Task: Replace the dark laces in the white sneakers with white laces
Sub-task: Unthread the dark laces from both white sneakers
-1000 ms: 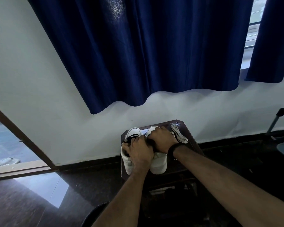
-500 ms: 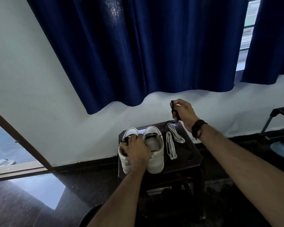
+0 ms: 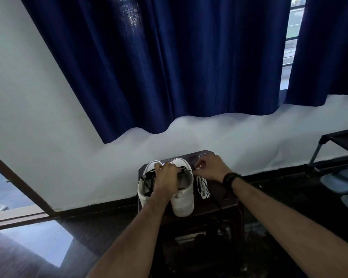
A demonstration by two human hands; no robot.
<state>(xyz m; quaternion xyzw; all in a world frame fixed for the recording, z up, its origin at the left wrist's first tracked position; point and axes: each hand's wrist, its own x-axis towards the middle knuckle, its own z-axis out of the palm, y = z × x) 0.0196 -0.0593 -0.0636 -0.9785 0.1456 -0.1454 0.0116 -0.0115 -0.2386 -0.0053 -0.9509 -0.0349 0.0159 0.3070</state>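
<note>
The right hand (image 3: 209, 169), raised with the dark lace (image 3: 186, 169) half a second ago, is back down, pinching it at the right sneaker's (image 3: 182, 194) three-o'clock eyelets. The left hand (image 3: 165, 180) grips the shoe. Unlacing continues; white laces (image 3: 203, 187) wait at three o'clock.

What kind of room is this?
Probably a home room by a doorway: navy curtains over a window, a shoe rack holding footwear, and a small dark wooden stool carrying the white sneakers against a white wall.
</note>
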